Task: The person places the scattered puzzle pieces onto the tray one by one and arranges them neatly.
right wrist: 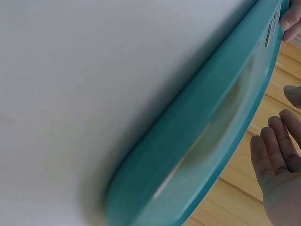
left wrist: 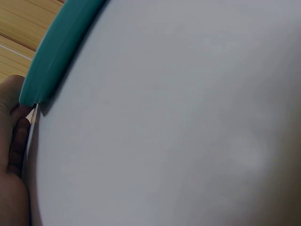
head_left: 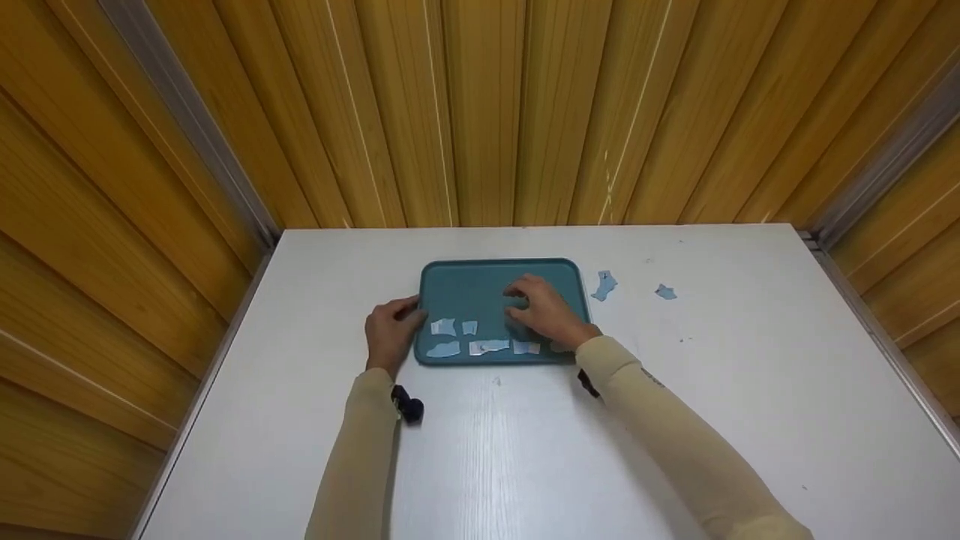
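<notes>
A teal tray (head_left: pixel 480 289) lies on the white table. Along its near side, light blue flat pieces with irregular edges (head_left: pixel 489 346) form a row, with two small ones (head_left: pixel 444 327) above it at the left. My left hand (head_left: pixel 390 330) holds the tray's left rim, thumb and fingertips against it; the left wrist view shows the fingers (left wrist: pixel 18 141) low by the tray's edge. Over the tray's right half hovers my right hand (head_left: pixel 551 311), thumb and fingers apart. Its palm and fingers (right wrist: pixel 277 150) look bare in the right wrist view. My right wrist partly covers a piece at the near right corner.
Right of the tray, two more light blue pieces lie on the table: a longer one (head_left: pixel 604 285) close to the rim and a smaller one (head_left: pixel 665 292) farther out. Wood-patterned panels (head_left: pixel 480 112) stand behind the table and at both sides.
</notes>
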Motion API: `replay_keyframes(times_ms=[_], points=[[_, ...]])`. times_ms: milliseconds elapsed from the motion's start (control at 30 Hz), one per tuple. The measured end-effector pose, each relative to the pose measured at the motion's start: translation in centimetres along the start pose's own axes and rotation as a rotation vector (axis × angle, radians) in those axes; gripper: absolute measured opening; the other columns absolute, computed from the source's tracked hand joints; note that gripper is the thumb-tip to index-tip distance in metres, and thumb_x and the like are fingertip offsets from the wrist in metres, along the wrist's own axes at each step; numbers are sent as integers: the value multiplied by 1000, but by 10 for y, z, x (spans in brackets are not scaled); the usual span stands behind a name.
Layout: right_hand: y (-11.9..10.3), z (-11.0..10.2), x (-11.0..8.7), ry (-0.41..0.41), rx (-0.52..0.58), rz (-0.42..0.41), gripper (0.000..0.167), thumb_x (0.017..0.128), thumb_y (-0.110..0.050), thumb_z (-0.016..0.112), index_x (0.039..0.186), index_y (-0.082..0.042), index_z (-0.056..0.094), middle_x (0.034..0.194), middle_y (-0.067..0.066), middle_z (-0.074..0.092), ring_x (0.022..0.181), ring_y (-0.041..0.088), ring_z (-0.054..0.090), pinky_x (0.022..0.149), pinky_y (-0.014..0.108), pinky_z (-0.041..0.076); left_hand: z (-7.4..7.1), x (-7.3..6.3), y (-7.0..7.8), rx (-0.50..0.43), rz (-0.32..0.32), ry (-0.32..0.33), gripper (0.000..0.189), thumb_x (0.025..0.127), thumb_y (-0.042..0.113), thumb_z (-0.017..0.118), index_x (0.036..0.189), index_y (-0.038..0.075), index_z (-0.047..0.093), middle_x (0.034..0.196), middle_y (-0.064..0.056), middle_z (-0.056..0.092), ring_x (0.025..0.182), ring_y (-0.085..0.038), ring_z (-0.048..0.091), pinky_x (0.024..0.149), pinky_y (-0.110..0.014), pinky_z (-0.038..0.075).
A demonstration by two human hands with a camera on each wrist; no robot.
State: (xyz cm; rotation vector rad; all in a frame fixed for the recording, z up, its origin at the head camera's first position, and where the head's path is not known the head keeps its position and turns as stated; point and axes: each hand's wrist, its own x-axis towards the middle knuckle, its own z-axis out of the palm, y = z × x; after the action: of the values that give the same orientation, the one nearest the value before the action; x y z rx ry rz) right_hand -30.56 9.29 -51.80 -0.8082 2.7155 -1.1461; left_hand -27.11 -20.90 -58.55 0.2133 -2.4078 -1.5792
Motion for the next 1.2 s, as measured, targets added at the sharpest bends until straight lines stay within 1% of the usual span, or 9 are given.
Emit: replay_keyframes(times_ms=[67,200,400,600,767,867,1033,1200], points=[[5,-5,-3,10,-5,-6,33,99,-9,75,129,5,69,126,18,63,122,36,60,104,50,52,0,0,-1,-2,9,-2,31,95,15,80,126,11,79,121,-3,76,116,-21,68,102,-39,54],[14,-16,-9,27,-18,15,34,99,-9,75,130,5,68,127,19,62,124,37,60,105,50,52,-1,-1,0,-3,10,-6,32,96,14,79,127,10,78,122,-4,76,117,-21,68,102,-39,53],[29,-33,-18,57,-52,65,36,99,-10,75,131,5,68,128,18,62,124,37,62,106,50,52,-1,0,0,-11,1,-6,32,96,16,79,127,11,79,122,-3,75,117,-21,67,103,-40,53],[43,-46,-29,87,-67,140,38,99,-11,75,133,2,68,129,16,62,124,34,60,108,49,51,0,1,-4,7,-1,-1,32,96,18,79,127,13,79,122,-2,74,118,-20,66,103,-40,53],[55,-56,-37,118,-65,171,37,99,-8,75,132,4,67,126,19,61,121,35,60,106,49,51,-1,0,-7,-1,-8,4,32,95,20,79,127,14,79,121,-3,73,117,-20,65,103,-40,53],[61,-64,-40,137,-60,194,37,99,-7,74,133,5,66,127,20,61,122,36,59,108,50,50,-2,0,-8,-3,-10,6,32,95,21,79,127,14,79,121,-2,73,117,-20,66,103,-39,53],[72,-77,-48,167,-71,215,37,99,-9,74,133,5,66,129,21,60,122,39,57,109,52,48,-3,0,-8,-11,10,4,32,95,18,79,126,12,79,121,-2,76,115,-20,68,101,-39,54],[86,-90,-60,187,-69,235,39,101,-12,73,134,6,64,133,21,57,126,40,54,111,55,45,-2,-1,-6,2,17,7,32,95,17,79,126,11,79,120,-4,75,115,-21,67,101,-41,53]])
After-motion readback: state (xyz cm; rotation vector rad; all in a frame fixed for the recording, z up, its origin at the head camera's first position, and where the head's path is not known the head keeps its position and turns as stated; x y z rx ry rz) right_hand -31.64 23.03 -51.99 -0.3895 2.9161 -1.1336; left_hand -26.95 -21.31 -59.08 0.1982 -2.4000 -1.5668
